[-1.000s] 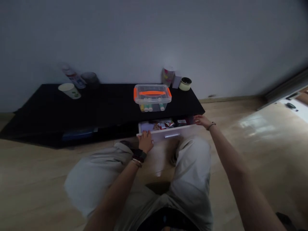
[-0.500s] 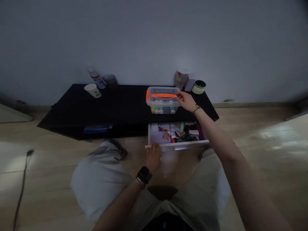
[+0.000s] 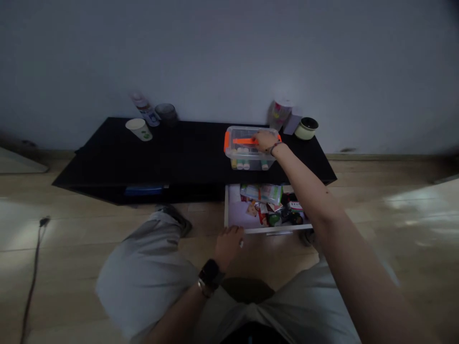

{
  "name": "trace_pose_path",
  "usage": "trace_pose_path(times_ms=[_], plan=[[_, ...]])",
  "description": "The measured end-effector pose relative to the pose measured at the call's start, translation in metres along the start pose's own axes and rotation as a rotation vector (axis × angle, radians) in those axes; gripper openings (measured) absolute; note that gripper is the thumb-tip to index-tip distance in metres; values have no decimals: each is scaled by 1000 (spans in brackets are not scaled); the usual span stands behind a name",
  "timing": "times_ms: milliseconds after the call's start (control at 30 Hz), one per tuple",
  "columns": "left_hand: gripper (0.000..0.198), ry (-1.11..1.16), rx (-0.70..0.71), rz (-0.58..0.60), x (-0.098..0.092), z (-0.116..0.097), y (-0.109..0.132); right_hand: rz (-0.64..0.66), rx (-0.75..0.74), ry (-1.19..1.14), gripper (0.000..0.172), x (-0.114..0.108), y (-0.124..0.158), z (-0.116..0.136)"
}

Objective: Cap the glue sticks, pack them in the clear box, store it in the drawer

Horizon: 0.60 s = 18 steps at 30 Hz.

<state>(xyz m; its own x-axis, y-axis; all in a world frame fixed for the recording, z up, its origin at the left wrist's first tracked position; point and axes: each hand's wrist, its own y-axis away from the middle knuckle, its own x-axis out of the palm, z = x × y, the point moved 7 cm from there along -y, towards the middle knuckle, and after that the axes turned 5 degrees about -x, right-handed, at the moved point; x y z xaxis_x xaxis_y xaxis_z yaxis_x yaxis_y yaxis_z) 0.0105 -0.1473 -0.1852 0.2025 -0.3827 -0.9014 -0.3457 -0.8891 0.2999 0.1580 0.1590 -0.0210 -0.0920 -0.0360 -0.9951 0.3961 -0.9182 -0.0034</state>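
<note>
Pale floor (image 3: 394, 210) spreads left and right of the pulled-out drawer (image 3: 235, 214). Left hand (image 3: 228, 248) touches the drawer's near left corner; its grip cannot be told. Beyond the counter's (image 3: 186, 153) near edge, black surface runs wide between the lidded box (image 3: 251, 155) and, at far left, a paper cup (image 3: 140, 130). Right hand (image 3: 264, 141), well apart from the left, touches the box's orange handle (image 3: 243, 141), closure unclear.

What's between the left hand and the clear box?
From left hand to box, the head view shows the open drawer holding a plastic packet, then the black cabinet top.
</note>
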Motion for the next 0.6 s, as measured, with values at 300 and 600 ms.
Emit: trace_pose_path(times_ms=[300, 600], plan=[[24, 137, 26, 149, 3, 15, -11, 62, 54, 129, 36, -1, 8, -6], [21, 110, 5, 153, 9, 16, -14, 178, 4, 166, 46, -13, 46, 2]])
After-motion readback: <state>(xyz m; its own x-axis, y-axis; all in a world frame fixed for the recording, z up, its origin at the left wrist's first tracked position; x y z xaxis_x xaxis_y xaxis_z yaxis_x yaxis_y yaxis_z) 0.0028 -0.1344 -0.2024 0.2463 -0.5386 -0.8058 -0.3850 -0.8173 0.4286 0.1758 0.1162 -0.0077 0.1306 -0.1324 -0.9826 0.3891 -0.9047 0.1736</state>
